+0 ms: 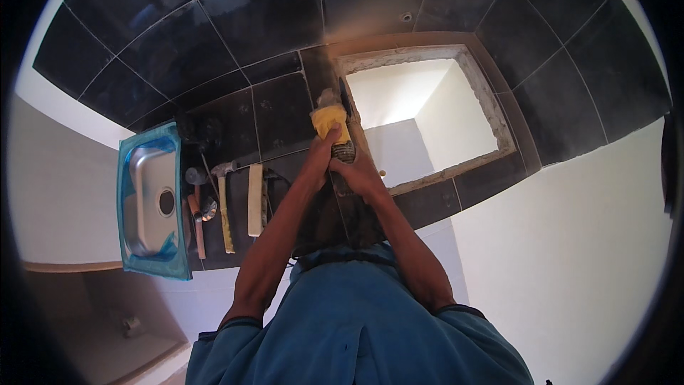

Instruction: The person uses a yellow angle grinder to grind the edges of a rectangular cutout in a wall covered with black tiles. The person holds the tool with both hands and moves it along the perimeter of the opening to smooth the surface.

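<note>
Both my hands are closed round a yellow and black angle grinder (329,117), held low at the left edge of a rectangular cutout. My left hand (323,148) wraps its yellow part. Lower and to the right, my right hand (360,174) grips the darker rear of the body. The grinder's far end is blurred by dust, so its disc cannot be made out. Rough, pale edges line the cutout frame (503,121) in the dark tiled counter (279,110). A brownish dust haze spreads from the far left corner of the cutout.
A steel sink (146,196) with blue film on its rim lies at the counter's left end. Between it and my left arm are a mallet (197,222), a claw hammer (225,207) and a cream, bar-shaped tool (256,201). Dark wall tiles (263,11) stand behind.
</note>
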{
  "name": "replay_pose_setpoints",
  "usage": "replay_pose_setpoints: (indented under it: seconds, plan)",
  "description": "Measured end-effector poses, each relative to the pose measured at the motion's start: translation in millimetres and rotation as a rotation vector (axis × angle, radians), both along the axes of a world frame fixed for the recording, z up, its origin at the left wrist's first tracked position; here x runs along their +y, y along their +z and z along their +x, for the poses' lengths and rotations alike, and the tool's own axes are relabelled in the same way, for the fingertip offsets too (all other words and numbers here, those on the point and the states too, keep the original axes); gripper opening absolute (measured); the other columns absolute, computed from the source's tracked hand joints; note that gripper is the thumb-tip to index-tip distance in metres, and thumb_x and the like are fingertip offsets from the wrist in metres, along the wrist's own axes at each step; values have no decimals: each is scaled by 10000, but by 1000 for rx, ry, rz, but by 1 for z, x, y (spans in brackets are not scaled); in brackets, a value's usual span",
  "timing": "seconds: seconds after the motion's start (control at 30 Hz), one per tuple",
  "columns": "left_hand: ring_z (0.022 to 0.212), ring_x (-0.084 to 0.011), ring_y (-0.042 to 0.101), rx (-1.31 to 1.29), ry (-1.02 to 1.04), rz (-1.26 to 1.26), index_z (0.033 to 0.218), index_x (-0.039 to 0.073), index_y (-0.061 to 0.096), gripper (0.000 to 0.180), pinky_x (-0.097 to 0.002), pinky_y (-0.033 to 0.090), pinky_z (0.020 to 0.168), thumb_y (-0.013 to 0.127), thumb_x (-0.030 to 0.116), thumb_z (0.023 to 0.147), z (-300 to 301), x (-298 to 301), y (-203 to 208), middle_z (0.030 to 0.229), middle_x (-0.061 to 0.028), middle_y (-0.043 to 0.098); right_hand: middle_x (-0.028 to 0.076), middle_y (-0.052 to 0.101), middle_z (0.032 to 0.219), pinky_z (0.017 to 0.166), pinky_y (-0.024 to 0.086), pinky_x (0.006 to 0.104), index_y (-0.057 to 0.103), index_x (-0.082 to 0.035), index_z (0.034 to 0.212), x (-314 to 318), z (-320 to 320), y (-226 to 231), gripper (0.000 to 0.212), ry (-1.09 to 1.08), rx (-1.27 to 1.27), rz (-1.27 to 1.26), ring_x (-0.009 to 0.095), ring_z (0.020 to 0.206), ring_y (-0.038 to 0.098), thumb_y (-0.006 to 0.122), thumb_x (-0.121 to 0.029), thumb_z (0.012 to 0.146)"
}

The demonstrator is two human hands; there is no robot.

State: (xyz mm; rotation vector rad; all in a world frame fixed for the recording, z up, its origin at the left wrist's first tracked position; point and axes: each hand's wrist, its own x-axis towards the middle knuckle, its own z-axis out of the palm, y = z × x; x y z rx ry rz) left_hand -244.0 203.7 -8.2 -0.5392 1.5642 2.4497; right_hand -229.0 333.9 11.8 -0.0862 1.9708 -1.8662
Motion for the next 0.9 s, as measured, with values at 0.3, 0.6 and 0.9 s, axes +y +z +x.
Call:
replay_pose_setpoints:
  seconds: [0.3, 0.6, 0.9]
  plan:
    - [911, -169, 710, -5, -19, -10, 1244, 30, 631, 454, -338, 558, 808, 627, 432, 1033, 7, 0, -1, 1048, -68, 711, 137, 713, 1123, 895, 545, 361, 600, 40, 1311, 2, 11, 8, 591, -8, -1, 34, 220, 1005, 696, 773, -277, 844]
    - [979, -167, 698, -25, -39, 2, 1300, 34, 608, 476, -332, 549, 851, 615, 432, 1039, 19, 5, -2, 1110, -66, 699, 144, 715, 1121, 911, 535, 374, 611, 41, 1294, 11, 24, 8, 608, -3, -22, 86, 239, 1020, 694, 773, -321, 832]
    - [953, -159, 699, 18, -20, 36, 1269, 46, 621, 442, -327, 552, 826, 608, 426, 1043, 29, 10, -8, 1101, -60, 701, 152, 708, 1109, 906, 538, 385, 605, 52, 1264, 13, 34, 19, 586, -30, -28, 108, 254, 1010, 695, 779, -264, 803]
